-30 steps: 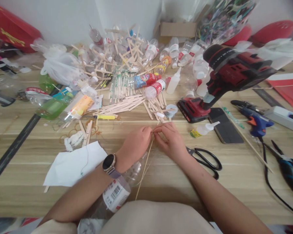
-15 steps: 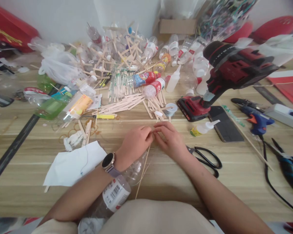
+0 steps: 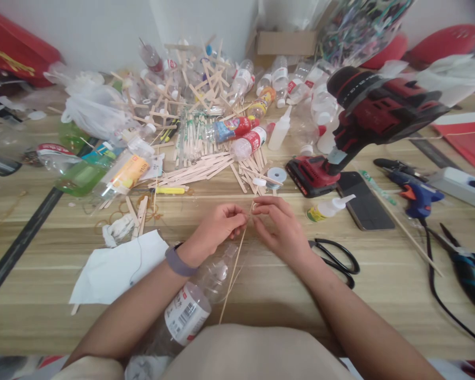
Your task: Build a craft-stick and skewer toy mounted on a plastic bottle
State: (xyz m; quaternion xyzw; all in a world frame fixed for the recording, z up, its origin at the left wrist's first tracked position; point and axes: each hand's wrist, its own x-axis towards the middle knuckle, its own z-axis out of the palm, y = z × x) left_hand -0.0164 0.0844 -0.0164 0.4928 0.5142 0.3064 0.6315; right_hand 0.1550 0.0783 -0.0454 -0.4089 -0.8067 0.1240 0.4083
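A thin wooden stick (image 3: 233,279) slants up from near my body to my fingertips. My left hand (image 3: 217,228) is closed, with thumb and fingers pinched on the stick near its upper part. My right hand (image 3: 281,229) faces it from the other side, its thumb and fingertips closing on the stick's top end. A fine strand curves beside the stick lower down; what it is made of I cannot tell. Under my left forearm lies a clear plastic bottle (image 3: 188,314) with a white label. Black-handled scissors (image 3: 336,258) lie beside my right forearm.
A red and black cordless drill (image 3: 380,105) stands at right, near a phone (image 3: 366,200), a small glue bottle (image 3: 330,207) and a blue glue gun (image 3: 419,195). Flat wooden sticks (image 3: 198,171) and plastic bottles crowd the back. White paper (image 3: 119,269) lies at left.
My left wrist has turned, so the watch face is out of sight and the strap shows. The left fingers have shifted slightly, and the fingertips of both hands are a little farther apart.
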